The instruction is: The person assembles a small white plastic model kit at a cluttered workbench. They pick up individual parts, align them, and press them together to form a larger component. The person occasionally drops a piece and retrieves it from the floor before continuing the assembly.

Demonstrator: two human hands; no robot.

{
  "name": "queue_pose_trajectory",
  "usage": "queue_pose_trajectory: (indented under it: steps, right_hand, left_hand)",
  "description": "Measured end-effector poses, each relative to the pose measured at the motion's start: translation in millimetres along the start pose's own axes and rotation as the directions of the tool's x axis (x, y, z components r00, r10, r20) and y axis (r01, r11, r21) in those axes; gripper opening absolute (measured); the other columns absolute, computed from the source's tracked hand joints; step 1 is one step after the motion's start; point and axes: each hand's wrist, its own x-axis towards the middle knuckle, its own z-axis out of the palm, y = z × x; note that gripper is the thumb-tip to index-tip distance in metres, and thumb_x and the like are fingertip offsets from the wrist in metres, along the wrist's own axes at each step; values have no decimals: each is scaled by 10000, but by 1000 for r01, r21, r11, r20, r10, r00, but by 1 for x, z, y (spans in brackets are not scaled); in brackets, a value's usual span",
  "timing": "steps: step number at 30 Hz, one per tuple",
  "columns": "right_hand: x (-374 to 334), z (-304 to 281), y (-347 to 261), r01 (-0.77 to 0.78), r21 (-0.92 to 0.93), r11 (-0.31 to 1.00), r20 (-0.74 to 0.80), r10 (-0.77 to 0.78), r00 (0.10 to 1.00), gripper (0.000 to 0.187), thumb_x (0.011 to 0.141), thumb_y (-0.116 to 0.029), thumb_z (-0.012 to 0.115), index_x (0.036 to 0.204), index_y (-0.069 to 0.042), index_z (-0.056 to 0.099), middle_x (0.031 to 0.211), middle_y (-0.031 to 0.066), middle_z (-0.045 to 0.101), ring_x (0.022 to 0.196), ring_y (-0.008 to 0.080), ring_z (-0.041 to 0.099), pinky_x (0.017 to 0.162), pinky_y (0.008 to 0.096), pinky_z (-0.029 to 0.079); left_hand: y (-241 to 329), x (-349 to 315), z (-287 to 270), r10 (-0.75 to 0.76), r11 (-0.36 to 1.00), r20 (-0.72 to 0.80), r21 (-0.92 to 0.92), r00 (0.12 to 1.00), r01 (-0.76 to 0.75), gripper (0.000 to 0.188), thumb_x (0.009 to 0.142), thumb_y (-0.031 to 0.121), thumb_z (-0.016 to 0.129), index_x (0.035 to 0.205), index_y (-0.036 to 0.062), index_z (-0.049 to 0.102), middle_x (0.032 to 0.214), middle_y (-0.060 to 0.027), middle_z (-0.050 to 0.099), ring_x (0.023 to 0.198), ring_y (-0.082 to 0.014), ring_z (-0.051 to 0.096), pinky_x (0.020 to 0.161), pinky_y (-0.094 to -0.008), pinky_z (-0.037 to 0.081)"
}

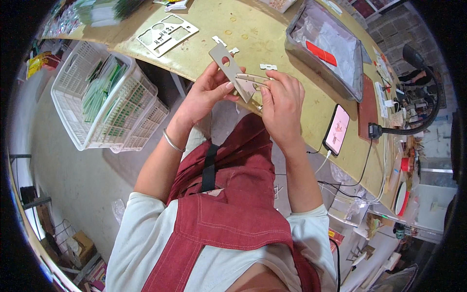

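My left hand [210,90] grips a flat, pale panel [233,70] with a round hole near its upper end, holding it tilted above the table's near edge. Beside it, my right hand [284,100] pinches what looks like a pair of metal tweezers [253,78], whose tips touch or nearly touch the panel's edge. Whether a small part sits between the tips cannot be made out. Small white cut pieces [219,41] lie just beyond the panel, and another white piece [268,66] is near my right fingers. Farther left rests a white cut-out sheet [168,35] with openings.
A grey tray [290,41] at the back right holds crumpled plastic and a red strip [321,53]. A phone [336,129] with a cable lies on the table [311,92], near a black gooseneck arm [413,129]. White baskets [73,117] of green-and-white packets stand left.
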Motion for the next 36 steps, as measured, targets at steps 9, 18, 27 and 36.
queue_pose_trajectory:
  steps: [9, 18, 27, 36]
  right_hand:
    - [2, 3, -2, -1, 11, 1000, -48, 1, 999, 125, 929, -105, 708, 1018, -18, 696, 1267, 130, 682, 1229, 335, 594, 1124, 507, 384]
    - [1, 3, -2, 10, 0, 1000, -31, -10, 999, 117, 924, -111, 711, 999, -20, 701, 1268, 134, 681, 1232, 336, 594, 1134, 514, 375]
    - [6, -2, -5, 21, -35, 999, 10, -20, 1000, 119, 899, -94, 720, 980, -8, 707, 1282, 137, 669, 1247, 336, 582, 1139, 512, 376]
    - [8, -2, -5, 8, -24, 1000, 13, -7, 1000, 109, 897, -86, 718, 973, -7, 719, 1278, 136, 679, 1241, 336, 587, 1134, 503, 379]
  left_hand:
    - [0, 0, 0, 11, 1000, 20, 8, 1000, -11, 714, 1078, 125, 638, 1698, 144, 283, 1559, -129, 584, 1361, -245, 618, 1000, -375, 601]
    - [0, 0, 0, 5, 1000, 13, -4, 1000, -5, 709, 1074, 109, 633, 1694, 145, 290, 1557, -125, 587, 1367, -247, 616, 1006, -379, 599]
    - [2, -1, 2, 10, 1000, 1, 6, 1000, -10, 710, 1070, 114, 648, 1690, 154, 305, 1549, -121, 596, 1365, -241, 617, 1006, -378, 600]
    - [3, -2, 3, 11, 1000, -6, 2, 1000, -11, 720, 1069, 125, 654, 1694, 151, 297, 1554, -120, 592, 1370, -235, 615, 1009, -370, 595]
